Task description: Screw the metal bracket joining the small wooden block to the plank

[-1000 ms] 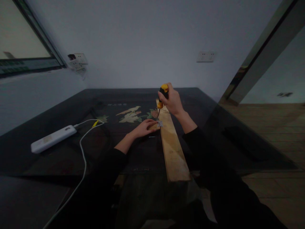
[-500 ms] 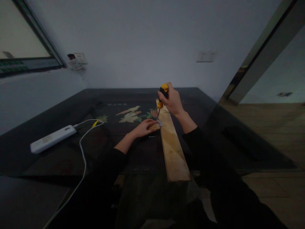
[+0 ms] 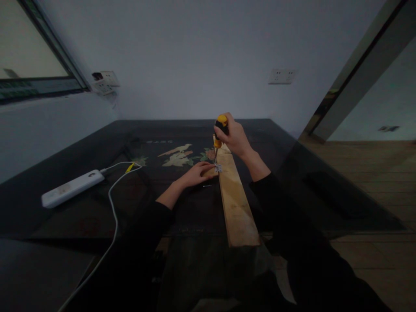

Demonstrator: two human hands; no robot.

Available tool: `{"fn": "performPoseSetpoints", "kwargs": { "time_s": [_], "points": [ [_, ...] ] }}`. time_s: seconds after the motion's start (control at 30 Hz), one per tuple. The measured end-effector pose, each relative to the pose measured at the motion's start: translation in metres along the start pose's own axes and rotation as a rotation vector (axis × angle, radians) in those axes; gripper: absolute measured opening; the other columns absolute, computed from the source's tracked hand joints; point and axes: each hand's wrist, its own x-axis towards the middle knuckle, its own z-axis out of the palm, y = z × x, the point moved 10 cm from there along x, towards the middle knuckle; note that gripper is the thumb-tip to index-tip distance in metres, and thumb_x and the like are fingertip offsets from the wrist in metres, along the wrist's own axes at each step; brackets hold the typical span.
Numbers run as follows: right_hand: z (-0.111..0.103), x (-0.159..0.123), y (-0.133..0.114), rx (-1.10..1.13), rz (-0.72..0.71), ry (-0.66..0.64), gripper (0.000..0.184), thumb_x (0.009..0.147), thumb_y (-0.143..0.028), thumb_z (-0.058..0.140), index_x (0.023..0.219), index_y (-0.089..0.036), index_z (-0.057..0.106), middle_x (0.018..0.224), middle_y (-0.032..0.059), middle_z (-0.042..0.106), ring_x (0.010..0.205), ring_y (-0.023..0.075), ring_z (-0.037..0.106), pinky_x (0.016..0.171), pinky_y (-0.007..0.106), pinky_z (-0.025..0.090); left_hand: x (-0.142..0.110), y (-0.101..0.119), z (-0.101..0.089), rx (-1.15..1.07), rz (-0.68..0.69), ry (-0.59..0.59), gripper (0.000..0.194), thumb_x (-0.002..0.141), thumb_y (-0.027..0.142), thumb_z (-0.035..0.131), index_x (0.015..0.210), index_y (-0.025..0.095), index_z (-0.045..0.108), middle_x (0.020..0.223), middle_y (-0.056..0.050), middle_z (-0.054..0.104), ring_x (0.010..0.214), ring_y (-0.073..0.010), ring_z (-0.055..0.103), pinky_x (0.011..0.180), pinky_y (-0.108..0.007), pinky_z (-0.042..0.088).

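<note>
A: What lies furthest left?
B: A power strip (image 3: 73,188), near the left edge of the worktop (image 3: 113,143). Its cable (image 3: 113,203) drops over the near edge.

A: And next?
B: The left hand (image 3: 195,174), around the worktop's middle. It rests low on a short wood piece (image 3: 211,173), fingers close together, thumb a little apart. Whether they pinch anything, I cannot tell.

A: What's at its fingertips?
B: A metal plate (image 3: 219,168) with holes, perhaps a hinge, lying across the wood piece and the board's left edge. I'd judge it light, stiff and apt to slide; best pressed flat by its rim.

A: The screwdriver (image 3: 221,125)?
B: Steeply upright, its shaft leaning a little, tip down at the plate's left side. Contact is too small to make out. It should be light and rigid, with a handle that grips well; hold it there, not by the slim shaft.

A: The board (image 3: 238,203)?
B: It runs towards the far edge, its near end jutting past the near edge. Likely stiff, moderately heavy, rough; take it by its long sides.

A: The right hand (image 3: 236,138)?
B: Wrapped around the screwdriver's handle, above the board.
</note>
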Motion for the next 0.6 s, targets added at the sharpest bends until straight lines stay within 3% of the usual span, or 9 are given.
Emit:
{"fn": "performPoseSetpoints", "kwargs": {
  "time_s": [0.17,0.47,0.6],
  "points": [
    [0.006,0.001,-0.007,0.021,-0.022,-0.113,0.03,0.085,-0.041,0.052,0.104,-0.018,0.049,0.078,0.0016,0.056,0.061,0.0122,0.048,0.06,0.028,0.035,0.0,-0.001,0.0,-0.005,-0.001,0.008,0.051,0.089,0.04,0.055,0.136,0.021,0.049,0.133,-0.011,0.049,0.125,-0.0257,0.046,0.108,-0.043,0.036],
    [0.005,0.001,-0.009,0.252,0.014,-0.038,0.034,0.077,-0.041,0.067,0.098,-0.022,0.048,0.086,0.0002,0.058,0.072,0.0137,0.054,0.062,0.028,0.044,-0.001,-0.001,-0.001,-0.035,0.014,0.029,0.051,0.088,0.039,0.056,0.136,0.021,0.049,0.131,-0.011,0.05,0.124,-0.0254,0.046,0.109,-0.043,0.035],
    [0.014,0.0,0.001,0.424,0.129,-0.221,0.039,0.079,-0.034,0.063,0.113,-0.025,0.044,0.096,0.0015,0.057,0.063,0.0106,0.056,0.055,0.028,0.049,-0.001,-0.002,-0.001,-0.027,0.012,0.025,0.051,0.088,0.039,0.056,0.136,0.021,0.05,0.131,-0.012,0.05,0.124,-0.0264,0.046,0.108,-0.045,0.035]
  ]
}}
